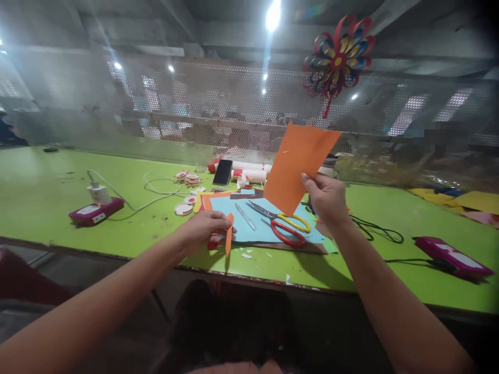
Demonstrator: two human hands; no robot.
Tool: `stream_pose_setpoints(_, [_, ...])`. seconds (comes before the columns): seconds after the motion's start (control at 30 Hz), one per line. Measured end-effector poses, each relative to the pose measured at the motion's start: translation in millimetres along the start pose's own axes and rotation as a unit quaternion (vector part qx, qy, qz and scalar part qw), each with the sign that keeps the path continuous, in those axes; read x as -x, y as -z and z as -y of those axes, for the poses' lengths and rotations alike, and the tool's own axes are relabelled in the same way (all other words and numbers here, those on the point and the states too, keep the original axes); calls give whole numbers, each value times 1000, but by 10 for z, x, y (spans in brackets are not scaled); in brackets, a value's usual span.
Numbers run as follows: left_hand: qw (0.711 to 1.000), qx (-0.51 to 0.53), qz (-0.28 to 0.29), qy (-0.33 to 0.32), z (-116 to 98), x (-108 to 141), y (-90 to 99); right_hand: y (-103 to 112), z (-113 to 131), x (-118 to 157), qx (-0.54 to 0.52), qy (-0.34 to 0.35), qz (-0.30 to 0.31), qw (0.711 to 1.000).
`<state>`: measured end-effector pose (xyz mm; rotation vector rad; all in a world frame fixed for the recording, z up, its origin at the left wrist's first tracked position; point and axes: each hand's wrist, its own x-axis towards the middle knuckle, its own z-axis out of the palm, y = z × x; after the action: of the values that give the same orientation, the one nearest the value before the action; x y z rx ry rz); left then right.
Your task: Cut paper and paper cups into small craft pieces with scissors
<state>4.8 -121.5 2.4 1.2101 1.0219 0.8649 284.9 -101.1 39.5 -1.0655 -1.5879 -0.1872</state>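
Note:
My right hand [327, 196] pinches a sheet of orange paper [298, 163] by its lower right edge, holding it upright above the table. Between the fingers of my left hand [206, 227] is a narrow strip of orange paper [229, 240], its pointed end hanging down near the table's front edge. Scissors [287, 232] with one red and one yellow handle loop lie on light blue paper [234, 208] between my hands. Left of them on that paper rests a slim whitish pen-like tool [245, 216].
A phone [223, 172] and white rolls [250, 175] stand behind the papers. Purple power strips [96, 212] [452, 257] with cables sit left and right. Round white-and-red pieces [184, 209] and scraps are scattered about. A paper flower [339, 61] hangs before the mesh screen [241, 98].

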Motion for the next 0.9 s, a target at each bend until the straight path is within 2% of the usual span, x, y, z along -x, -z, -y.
stream_pose_setpoints(0.17, [999,-23,-4,-31,39,-78,-79,415,214,153,112,88,-16,990])
stream_pose_setpoints(0.3, [999,-4,0,-54,58,-136,-111,769,336,374,191,149,-67,968])
stream_pose_setpoints(0.37, [997,17,-1,-71,20,-188,-118,850,402,539,212,185,-58,958])
stream_pose_setpoints(0.4, [996,28,-1,-80,-12,-220,-121,855,438,637,216,206,-32,954])
stream_pose_setpoints(0.47, [994,46,3,-97,-95,-295,-128,793,514,854,215,251,52,942])
stream_pose_setpoints(0.57, [992,58,5,-113,-231,-416,-156,572,619,1154,215,295,186,912])
stream_pose_setpoints(0.63, [991,56,8,-119,-310,-485,-186,386,682,1273,231,305,237,893])
stream_pose_setpoints(0.8, [992,38,26,-119,-450,-580,-257,-19,894,1221,301,282,306,858])
stream_pose_setpoints(0.9, [992,29,33,-118,-499,-604,-286,-100,1047,1089,321,280,320,846])
